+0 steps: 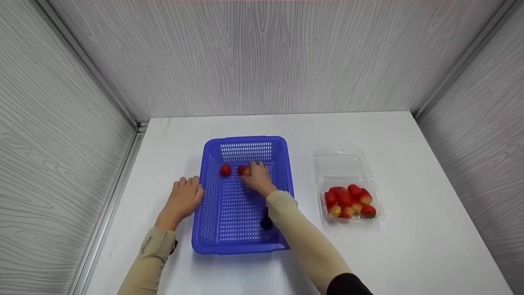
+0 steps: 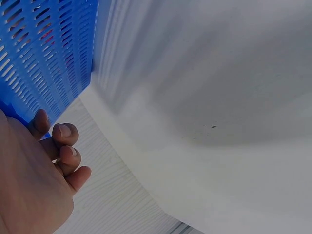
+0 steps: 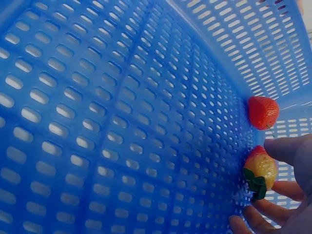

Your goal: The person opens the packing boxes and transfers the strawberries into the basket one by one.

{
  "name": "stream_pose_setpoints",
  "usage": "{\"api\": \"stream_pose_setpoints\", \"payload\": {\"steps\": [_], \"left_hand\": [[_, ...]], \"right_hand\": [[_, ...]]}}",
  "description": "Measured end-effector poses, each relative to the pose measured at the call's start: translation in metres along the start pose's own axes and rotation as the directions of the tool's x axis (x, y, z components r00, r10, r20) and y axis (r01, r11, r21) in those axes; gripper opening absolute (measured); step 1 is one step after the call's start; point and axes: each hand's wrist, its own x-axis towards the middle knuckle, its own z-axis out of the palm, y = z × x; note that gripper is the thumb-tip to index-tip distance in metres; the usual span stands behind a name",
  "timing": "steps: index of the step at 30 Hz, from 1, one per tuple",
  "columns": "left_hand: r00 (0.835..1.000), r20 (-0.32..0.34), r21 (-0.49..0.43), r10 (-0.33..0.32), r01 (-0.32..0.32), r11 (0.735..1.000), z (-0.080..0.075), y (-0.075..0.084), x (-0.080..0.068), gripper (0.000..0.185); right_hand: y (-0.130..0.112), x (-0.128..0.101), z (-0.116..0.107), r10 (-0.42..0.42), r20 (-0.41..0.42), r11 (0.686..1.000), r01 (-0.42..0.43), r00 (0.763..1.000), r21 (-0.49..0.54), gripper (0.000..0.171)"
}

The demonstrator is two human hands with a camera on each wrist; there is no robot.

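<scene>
A blue perforated basket (image 1: 245, 140) stands on the white table (image 1: 389, 262). My right hand (image 1: 258, 178) reaches down into it near the far wall and pinches a red-yellow strawberry (image 1: 243, 171). In the right wrist view that strawberry (image 3: 261, 170) touches the basket floor, with fingers (image 3: 290, 148) above and below it. A second, all-red strawberry (image 1: 225, 170) (image 3: 263, 112) lies just to its left. My left hand (image 1: 186, 196) rests on the table beside the basket's left wall (image 2: 44, 53), fingers (image 2: 66, 134) loosely curled and holding nothing.
An open clear clamshell box (image 1: 351, 203) with several strawberries sits to the right of the basket, its lid (image 1: 340, 164) folded back. Grey wood-grain walls close in the table at the back and on both sides.
</scene>
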Motion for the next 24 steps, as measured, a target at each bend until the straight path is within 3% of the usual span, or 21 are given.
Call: {"api": "stream_pose_setpoints", "payload": {"steps": [9,17,24], "left_hand": [[1.000,0.006,-0.006,0.001,-0.001,1.000,-0.002,-0.001,0.003,0.019],[1.000,-0.005,0.003,0.013,-0.013,1.000,-0.002,0.001,0.006,0.018],[1.000,-0.010,-0.002,0.004,-0.004,1.000,-0.002,0.000,0.004,0.018]], "right_hand": [[-0.018,-0.005,-0.019,0.054,0.159,0.998,-0.056,0.986,0.009,0.081],[-0.031,-0.013,-0.046,0.030,0.070,0.999,-0.031,0.997,0.008,0.066],[-0.039,-0.028,-0.079,0.000,0.063,0.999,-0.003,0.998,0.046,0.063]]}}
